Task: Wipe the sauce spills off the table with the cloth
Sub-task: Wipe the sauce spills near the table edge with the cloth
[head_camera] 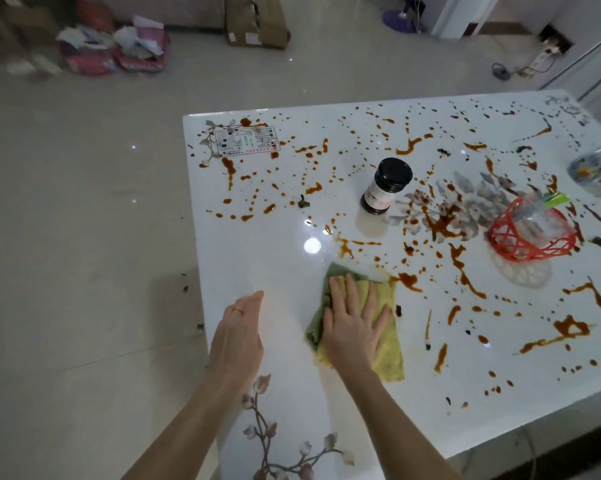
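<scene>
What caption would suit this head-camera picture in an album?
Right hand presses a yellow-green cloth onto a white table covered in sauce spills; left hand open beside it.

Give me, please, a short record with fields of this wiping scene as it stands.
right hand: flat on the cloth, fingers spread, pressing it to the table
left hand: open, holds nothing, by the table's left edge
cloth: yellow and green, folded, its far corner beside a blot of sauce
sauce: spatters over most of the table beyond and right of the cloth
jar: standing, dark lid, mid-table
basket: red, right of the jar
</scene>
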`<action>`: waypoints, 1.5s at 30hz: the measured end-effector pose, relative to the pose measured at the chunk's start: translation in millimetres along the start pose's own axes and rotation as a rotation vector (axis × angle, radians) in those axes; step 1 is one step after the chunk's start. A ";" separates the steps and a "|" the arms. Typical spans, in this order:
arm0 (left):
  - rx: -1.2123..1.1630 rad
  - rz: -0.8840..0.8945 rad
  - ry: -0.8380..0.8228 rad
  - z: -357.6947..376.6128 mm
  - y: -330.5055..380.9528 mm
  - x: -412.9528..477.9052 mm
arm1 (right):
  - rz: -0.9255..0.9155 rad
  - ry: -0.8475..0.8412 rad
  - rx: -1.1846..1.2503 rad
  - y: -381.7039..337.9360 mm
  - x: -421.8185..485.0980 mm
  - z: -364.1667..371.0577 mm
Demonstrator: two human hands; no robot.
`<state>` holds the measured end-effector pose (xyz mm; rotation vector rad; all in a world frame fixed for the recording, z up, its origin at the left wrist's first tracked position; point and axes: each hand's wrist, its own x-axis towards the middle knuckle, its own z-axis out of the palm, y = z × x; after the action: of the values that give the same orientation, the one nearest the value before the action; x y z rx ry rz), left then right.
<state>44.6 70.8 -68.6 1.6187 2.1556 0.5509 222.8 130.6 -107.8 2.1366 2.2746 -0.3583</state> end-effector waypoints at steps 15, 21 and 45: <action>0.069 -0.027 -0.021 8.0 7.6 45.0 | -0.113 0.075 -0.003 -43.4 17.5 10.6; 0.051 -0.034 -0.006 9.1 9.3 61.7 | -0.394 0.146 -0.075 -10.6 21.3 5.4; 0.007 0.097 -0.060 15.0 33.6 99.2 | 0.056 -0.012 -0.022 -67.5 162.2 -12.3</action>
<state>54.1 176.1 -70.8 1.7289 2.0466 0.5175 146.0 289.1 -109.8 2.1758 2.1971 -0.3430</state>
